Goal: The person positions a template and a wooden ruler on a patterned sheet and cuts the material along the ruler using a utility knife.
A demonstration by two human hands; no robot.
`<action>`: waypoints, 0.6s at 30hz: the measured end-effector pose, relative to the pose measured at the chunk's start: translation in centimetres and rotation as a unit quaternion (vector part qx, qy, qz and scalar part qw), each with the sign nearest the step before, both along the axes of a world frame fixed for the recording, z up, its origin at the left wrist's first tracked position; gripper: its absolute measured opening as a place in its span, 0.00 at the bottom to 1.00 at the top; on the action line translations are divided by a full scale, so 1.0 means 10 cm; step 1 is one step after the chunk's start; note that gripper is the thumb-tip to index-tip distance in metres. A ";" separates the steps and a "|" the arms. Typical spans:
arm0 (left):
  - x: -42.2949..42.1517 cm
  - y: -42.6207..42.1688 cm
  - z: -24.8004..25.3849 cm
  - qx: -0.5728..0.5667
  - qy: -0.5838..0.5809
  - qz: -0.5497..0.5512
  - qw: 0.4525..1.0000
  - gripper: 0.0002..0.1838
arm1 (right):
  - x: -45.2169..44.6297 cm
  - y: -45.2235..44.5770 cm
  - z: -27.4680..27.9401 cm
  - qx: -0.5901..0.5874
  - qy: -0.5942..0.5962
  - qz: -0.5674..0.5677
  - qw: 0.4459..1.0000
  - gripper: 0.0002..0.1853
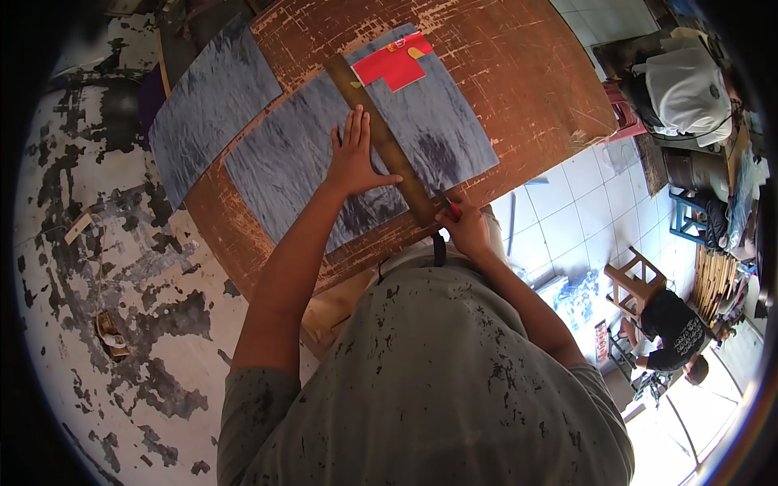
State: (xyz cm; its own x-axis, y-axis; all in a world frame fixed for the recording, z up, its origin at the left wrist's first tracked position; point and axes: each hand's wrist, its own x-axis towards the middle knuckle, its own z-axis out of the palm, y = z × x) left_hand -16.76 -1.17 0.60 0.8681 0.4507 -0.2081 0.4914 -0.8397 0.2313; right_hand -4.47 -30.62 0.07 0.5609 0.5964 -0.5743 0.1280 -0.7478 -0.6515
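My left hand (353, 160) lies flat with fingers spread, its fingertips and thumb on a long brownish straightedge (387, 146). Beneath the straightedge is a grey-blue marbled sheet (275, 154), showing on both sides of it. Near the straightedge's close end, my right hand (470, 233) is closed around a red-handled cutter knife (455, 211). Its dark tip points toward the sheet beside the straightedge; whether it touches is unclear. A red cut-out piece (397, 63) with yellow marks rests on the sheet's far right part.
A second marbled sheet (215, 105) overhangs the left edge of the worn brown table (535, 89). On the right are a wooden stool (634, 279), a blue stool (687, 217) and a seated person in a black shirt (677, 328). The wall (121, 243) at left is peeling.
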 end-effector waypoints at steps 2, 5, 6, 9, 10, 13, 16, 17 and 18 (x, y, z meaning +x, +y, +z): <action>0.00 0.00 -0.01 0.000 0.002 0.001 1.000 0.89 | 0.00 0.00 -0.03 -0.007 -0.002 0.004 1.000 0.18; 0.00 0.00 0.00 0.000 0.005 0.001 1.000 0.89 | 0.01 0.02 0.01 -0.008 -0.005 0.004 1.000 0.18; 0.00 0.00 0.00 0.000 0.006 0.002 1.000 0.89 | 0.01 0.02 0.03 -0.003 -0.006 0.001 1.000 0.18; 0.00 0.00 0.00 0.001 0.010 0.002 1.000 0.89 | 0.00 0.02 0.03 0.004 -0.013 -0.001 1.000 0.18; 0.01 0.00 -0.01 0.001 0.012 0.003 1.000 0.89 | 0.00 0.02 0.04 0.004 -0.013 0.000 1.000 0.18; 0.01 0.01 0.00 0.001 0.014 0.003 1.000 0.89 | 0.00 0.02 0.03 0.000 -0.019 0.007 1.000 0.18; 0.01 0.01 0.00 0.001 0.015 0.002 1.000 0.89 | 0.00 0.02 0.03 0.002 -0.023 0.012 1.000 0.17; 0.01 0.01 -0.01 0.002 0.016 0.001 1.000 0.89 | 0.00 0.02 0.03 0.000 -0.021 0.013 1.000 0.17; 0.01 0.01 0.00 0.002 0.016 0.001 1.000 0.89 | 0.00 0.02 0.04 -0.002 -0.018 0.014 1.000 0.17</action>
State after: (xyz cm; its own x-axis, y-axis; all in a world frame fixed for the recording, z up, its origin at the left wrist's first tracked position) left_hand -16.69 -1.07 0.60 0.8602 0.4530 -0.2340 0.5000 -0.8394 0.2130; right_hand -4.44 -30.38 0.49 0.5644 0.6099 -0.5563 0.1734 -0.7464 -0.6425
